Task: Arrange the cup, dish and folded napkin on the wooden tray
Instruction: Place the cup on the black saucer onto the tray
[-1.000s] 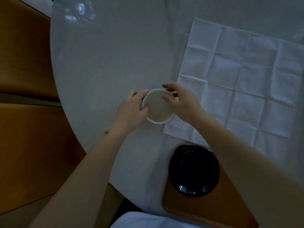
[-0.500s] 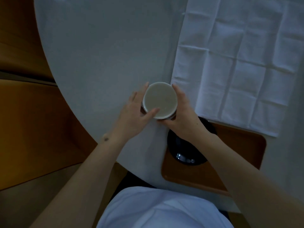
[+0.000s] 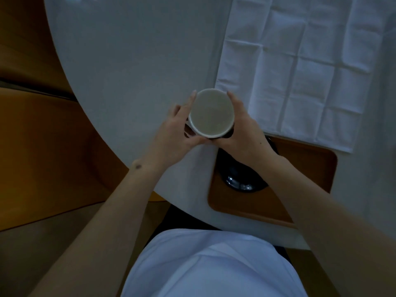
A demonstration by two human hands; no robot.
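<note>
Head view: two bare hands, left hand (image 3: 177,127) and right hand (image 3: 242,129), cup a round white ceramic cup (image 3: 211,113) at frame centre, above the black glossy dish (image 3: 242,179) on the wooden tray (image 3: 304,166); a loosened hold could tip it.

The setting looks like a dining area, in a home or a small eating place; which of the two cannot be told. A round white tabletop (image 3: 132,67) fills the upper middle of the frame, with a creased white cloth napkin (image 3: 300,67) spread open at the upper right. A wooden tray (image 3: 308,168) at centre right carries a glossy black dish (image 3: 242,179). Warm brown wooden surfaces (image 3: 38,142) run down the left side of the frame. The light is dim.
</note>
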